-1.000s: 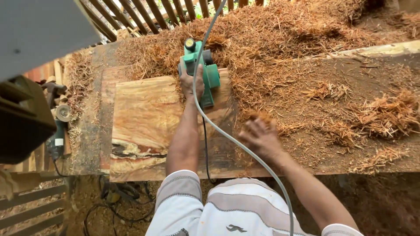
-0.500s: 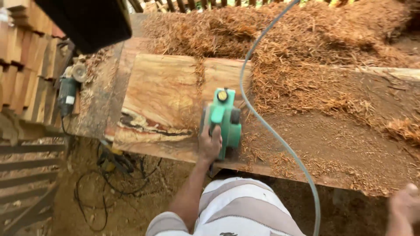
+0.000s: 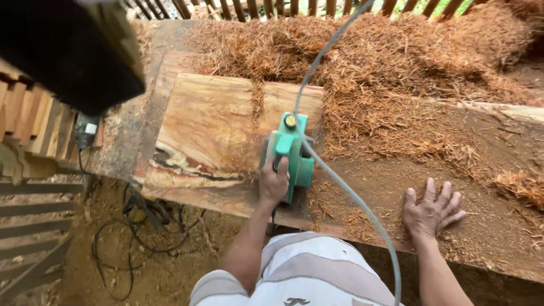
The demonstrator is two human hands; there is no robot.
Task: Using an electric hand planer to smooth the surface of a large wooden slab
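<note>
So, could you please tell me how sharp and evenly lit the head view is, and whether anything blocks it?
Head view: soft, even daylight, no glare; the left hand on the green planer and the right hand on the plank look sharp; a dark, blurred shape blocks the top-left corner.

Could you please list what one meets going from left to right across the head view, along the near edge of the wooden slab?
Tangled black cables on the ground → planed wooden slab → left hand gripping the green electric planer → grey power cord → right hand flat on the sawdust.
</note>
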